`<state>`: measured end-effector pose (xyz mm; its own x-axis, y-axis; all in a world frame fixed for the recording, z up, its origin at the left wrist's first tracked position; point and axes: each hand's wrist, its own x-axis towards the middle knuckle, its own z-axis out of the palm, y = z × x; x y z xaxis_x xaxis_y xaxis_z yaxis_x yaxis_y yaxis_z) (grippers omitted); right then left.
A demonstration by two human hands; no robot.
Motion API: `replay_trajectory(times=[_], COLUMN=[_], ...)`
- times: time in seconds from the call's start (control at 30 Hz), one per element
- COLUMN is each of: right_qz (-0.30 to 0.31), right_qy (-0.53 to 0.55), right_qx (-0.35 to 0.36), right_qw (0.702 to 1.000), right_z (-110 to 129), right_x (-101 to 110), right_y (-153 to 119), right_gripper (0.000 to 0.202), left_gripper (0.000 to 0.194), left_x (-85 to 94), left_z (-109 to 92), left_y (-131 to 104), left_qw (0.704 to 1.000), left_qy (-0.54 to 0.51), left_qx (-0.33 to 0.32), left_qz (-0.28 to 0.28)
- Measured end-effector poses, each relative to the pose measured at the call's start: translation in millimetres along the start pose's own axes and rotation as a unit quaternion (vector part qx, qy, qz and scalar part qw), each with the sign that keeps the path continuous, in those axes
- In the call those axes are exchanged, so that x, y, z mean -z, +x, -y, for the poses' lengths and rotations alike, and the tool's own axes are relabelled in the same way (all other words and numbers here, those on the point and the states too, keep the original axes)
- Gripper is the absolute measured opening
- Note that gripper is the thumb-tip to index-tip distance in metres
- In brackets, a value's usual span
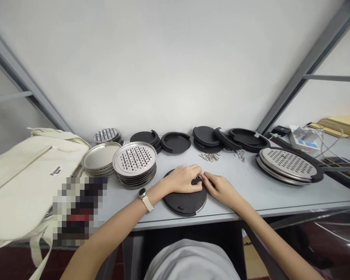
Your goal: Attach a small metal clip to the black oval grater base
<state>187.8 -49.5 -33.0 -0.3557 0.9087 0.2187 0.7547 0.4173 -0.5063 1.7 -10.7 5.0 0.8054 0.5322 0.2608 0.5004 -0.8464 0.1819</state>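
Note:
A black round disc (184,203) lies on the table in front of me, close to the front edge. My left hand (184,179), with a watch on the wrist, rests over its far part, fingers curled closed on the disc's black edge. Beside it, my right hand (217,187) is closed in a pinch at the right side of the disc, with a small shiny bit showing between the two hands. What exactly the right fingers hold is too small and covered to make out. Loose metal clips (209,156) lie behind my hands.
Stacked round metal graters (134,158) and plain metal plates (100,155) stand at left, near a cream bag (26,175). Black round holders (175,142) line the wall. More graters (290,162) sit at right, before a white device (305,139) with cables.

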Motion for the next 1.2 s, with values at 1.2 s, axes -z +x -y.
replay_trajectory(times=[1.2], right_qz=[0.004], right_qy=[0.018], right_qx=[0.001], right_qw=[1.000], right_z=[4.7], right_x=[4.7], right_y=[0.3], right_gripper=[0.034], left_gripper=[0.017], left_x=[5.0], left_z=[-6.9], left_y=[-1.2], left_qw=[0.998], left_qy=[0.038], left_qx=[0.049], left_qz=[-0.009])
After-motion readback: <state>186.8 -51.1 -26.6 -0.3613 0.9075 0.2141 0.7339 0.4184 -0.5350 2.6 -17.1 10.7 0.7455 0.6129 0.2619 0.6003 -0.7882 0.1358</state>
